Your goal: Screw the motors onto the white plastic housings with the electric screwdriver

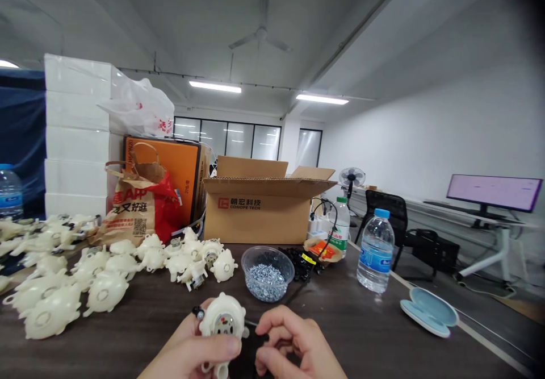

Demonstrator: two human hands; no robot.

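Note:
My left hand (191, 345) grips a cream plastic housing (223, 315), its thumb across the lower front. A round metal part with small holes shows in the housing's middle, and a small black piece (198, 312) sticks out at its upper left. Just to the right, my right hand (298, 345) is closed with curled fingers. A thin dark rod-like piece (252, 323) runs between the housing and those fingertips; what the fingers hold is partly hidden and dark. Beyond both hands stands a clear plastic bowl (268, 254) of small silvery screws.
Several cream housings (106, 291) lie across the table's left side. Behind are an open cardboard box (255, 220), a paper bag (140, 208) and stacked white boxes (76, 146). Black cabling (302, 262), a water bottle (375, 254) and an open light-blue case (430, 311) are at right.

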